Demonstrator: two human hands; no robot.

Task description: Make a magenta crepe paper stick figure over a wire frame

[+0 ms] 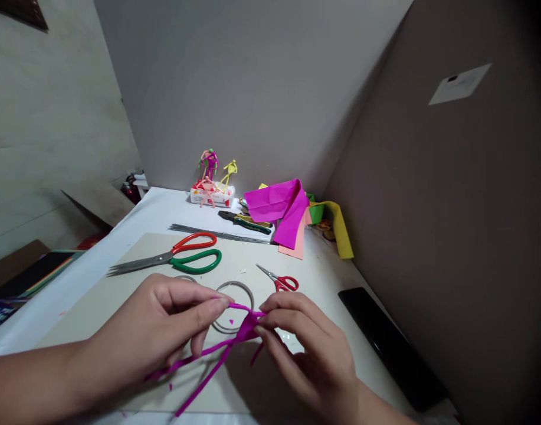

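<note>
My left hand [164, 324] and my right hand [305, 348] meet over the table's near edge, both pinched on a magenta paper-wrapped wire figure [241, 332]. The left thumb and forefinger pinch its upper end. My right fingertips press the wrapped middle. Two long magenta legs trail down toward me. A roll of clear tape [235, 307] lies just behind the figure, partly hidden by my fingers.
Large red-and-green scissors [182, 255] and small red scissors [279, 280] lie on a grey mat [120, 295]. Farther back are straight wires [217, 234], pliers [246, 222], crepe paper sheets [288, 212] and finished figures on a white block [212, 190]. A black phone [392, 345] lies right.
</note>
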